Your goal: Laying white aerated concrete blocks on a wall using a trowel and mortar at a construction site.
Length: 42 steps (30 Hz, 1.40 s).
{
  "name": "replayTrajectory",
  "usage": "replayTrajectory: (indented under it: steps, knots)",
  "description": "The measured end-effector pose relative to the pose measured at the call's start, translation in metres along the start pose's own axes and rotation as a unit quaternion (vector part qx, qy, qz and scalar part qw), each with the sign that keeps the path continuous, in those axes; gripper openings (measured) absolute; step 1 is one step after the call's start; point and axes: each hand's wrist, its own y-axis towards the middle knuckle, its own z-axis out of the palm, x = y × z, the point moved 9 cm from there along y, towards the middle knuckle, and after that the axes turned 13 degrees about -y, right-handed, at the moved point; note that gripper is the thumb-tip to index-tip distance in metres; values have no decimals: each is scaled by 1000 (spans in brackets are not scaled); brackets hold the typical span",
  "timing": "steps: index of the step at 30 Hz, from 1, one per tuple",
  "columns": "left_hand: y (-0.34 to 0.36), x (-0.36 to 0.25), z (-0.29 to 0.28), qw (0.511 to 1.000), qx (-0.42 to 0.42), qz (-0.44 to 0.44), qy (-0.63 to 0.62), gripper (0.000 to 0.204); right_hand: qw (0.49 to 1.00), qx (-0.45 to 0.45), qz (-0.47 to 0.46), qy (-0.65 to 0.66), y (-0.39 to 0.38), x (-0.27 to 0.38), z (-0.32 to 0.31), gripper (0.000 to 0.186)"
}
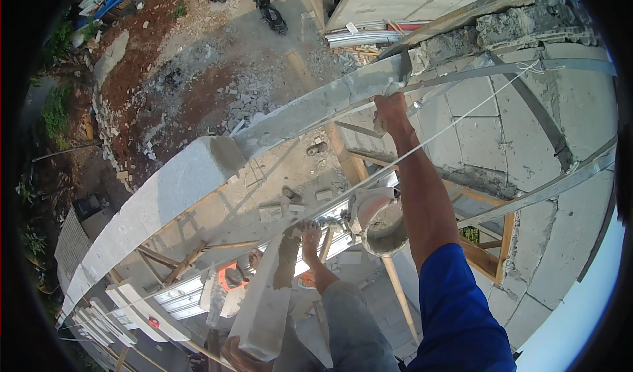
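Observation:
A long pale lightweight concrete block (264,309) stands tilted in front of me, a patch of wet grey mortar (287,260) on its side near the far end. At its near end my left hand (242,355) holds it from the left; most of the fingers are out of sight behind it. My right arm stretches forward, and my right hand (391,111) is closed at the top edge of the block wall (323,101), beside wet mortar. What it grips is too small and hidden to name. Below my right forearm sits a bucket (386,230) with grey mortar inside.
My bare feet (310,240) stand on metal-coloured planks high above rubble-strewn ground. A taut white string (455,123) crosses the view. Metal beams (537,105) and timber frames (506,247) lie to the right. An orange container (231,276) and stacked pale blocks (142,309) are at left.

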Motion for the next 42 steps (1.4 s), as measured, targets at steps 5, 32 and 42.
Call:
replayTrajectory:
  steps: [5,32,42]
  knots:
    - [-4,-1,3,999,10,21,-23,83,984,174,15,21,-99,17,20,33]
    - [15,-12,5,997,72,-2,-4,92,990,77,-95,-73,-161,-88,8,48]
    - [22,-17,3,997,59,38,-30,89,996,10,-45,-75,-107,-120,-92,40]
